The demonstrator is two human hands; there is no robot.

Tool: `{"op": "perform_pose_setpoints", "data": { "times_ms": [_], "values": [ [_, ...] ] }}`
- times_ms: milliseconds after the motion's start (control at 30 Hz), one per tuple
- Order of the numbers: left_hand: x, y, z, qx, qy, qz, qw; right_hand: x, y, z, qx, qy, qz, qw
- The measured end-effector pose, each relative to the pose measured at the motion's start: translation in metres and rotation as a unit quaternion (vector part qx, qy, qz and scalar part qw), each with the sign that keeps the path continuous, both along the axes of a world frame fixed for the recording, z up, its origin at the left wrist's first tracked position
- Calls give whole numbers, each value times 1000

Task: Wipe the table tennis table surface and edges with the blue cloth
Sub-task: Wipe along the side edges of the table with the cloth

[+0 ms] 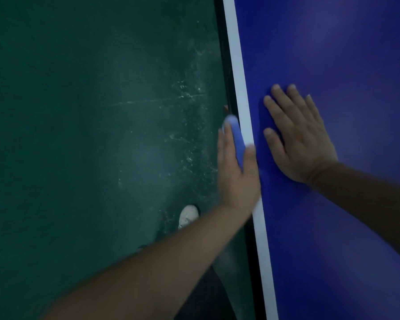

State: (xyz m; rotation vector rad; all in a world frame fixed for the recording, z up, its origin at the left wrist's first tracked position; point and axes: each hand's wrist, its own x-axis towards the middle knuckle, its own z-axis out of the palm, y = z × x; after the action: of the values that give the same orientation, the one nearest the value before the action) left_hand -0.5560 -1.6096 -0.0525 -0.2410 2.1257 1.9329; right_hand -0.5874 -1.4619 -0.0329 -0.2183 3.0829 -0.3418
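Two bare forearms come up from the bottom of the frame, the left one from the lower left, the right one from the right edge. Between them, at the lower middle, a white shoe stands on the dark green, scuffed floor that fills the left half of the frame.

Further up, at the middle of the frame, the left hand is clasped over the side of the deep blue table tennis tabletop, which fills the right half. Its thumb lies on top across the white border line that runs along the tabletop's edge, while the fingers reach down the outer side. Pinched between thumb and fingers is the folded blue cloth, pressed against the edge just beside the white line; its far end pokes out beyond the fingertips. The whole hand is somewhat blurred.

Just to the right of it, the right hand lies flat on the blue surface, palm down, fingers straight and slightly spread, pointing toward the upper left; it holds nothing.

Beyond both hands the white line and the dark side of the tabletop run on to the top of the frame.
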Motion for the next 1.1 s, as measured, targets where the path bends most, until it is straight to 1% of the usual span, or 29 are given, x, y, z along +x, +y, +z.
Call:
{"op": "perform_pose_setpoints", "data": {
  "times_ms": [67, 133, 200, 233, 300, 367, 433, 500, 567, 633, 667, 733, 833, 900, 1000, 1100],
  "values": [
    [-55, 6, -11, -8, -10, 20, 1000, 0, 0, 0, 3, 0, 0, 1000],
    [-66, 7, -20, 14, -36, 27, 999, 0, -1, -1, 0, 0, 2, 1000],
    [-28, 4, -17, 73, -44, 17, 996, -1, 0, 0, -5, 1, 2, 1000],
    [3, 0, -9, 85, -41, 7, 995, -1, 1, 0, -6, 1, 0, 1000],
    [61, -7, 3, 62, -25, -3, 998, 0, 0, -1, -9, 2, 1, 1000],
    [77, -7, 6, 33, -31, -4, 999, 0, 0, -1, -9, -1, 0, 1000],
    [49, -5, 0, 24, -10, -12, 1000, 0, 0, -2, -6, -1, 1, 1000],
    [-3, 2, -2, 12, 20, -8, 1000, 0, 0, -2, -3, -1, 3, 1000],
    [-56, 7, -5, -4, 7, 10, 1000, 0, 0, -1, -2, 0, 2, 1000],
    [-81, 8, -5, -10, 10, 27, 1000, 0, -1, -1, -2, 2, 2, 1000],
    [-76, 8, -5, -8, 23, 23, 999, -1, -1, -1, -2, 2, 2, 1000],
    [-33, 4, -3, 2, 37, 8, 999, -1, 0, 0, -2, 0, 0, 1000],
    [53, -6, 2, 6, 15, -16, 1000, -1, -1, 0, -7, -2, 0, 1000],
    [69, -7, 3, -6, 2, -27, 1000, -1, -1, 0, -9, -4, 0, 1000],
    [34, -5, 0, 2, 15, -30, 999, -1, -1, -1, -10, -1, 2, 1000],
    [-44, 3, -7, -3, 31, -10, 999, 0, -1, 0, -6, -1, 1, 1000]
  ]
}}
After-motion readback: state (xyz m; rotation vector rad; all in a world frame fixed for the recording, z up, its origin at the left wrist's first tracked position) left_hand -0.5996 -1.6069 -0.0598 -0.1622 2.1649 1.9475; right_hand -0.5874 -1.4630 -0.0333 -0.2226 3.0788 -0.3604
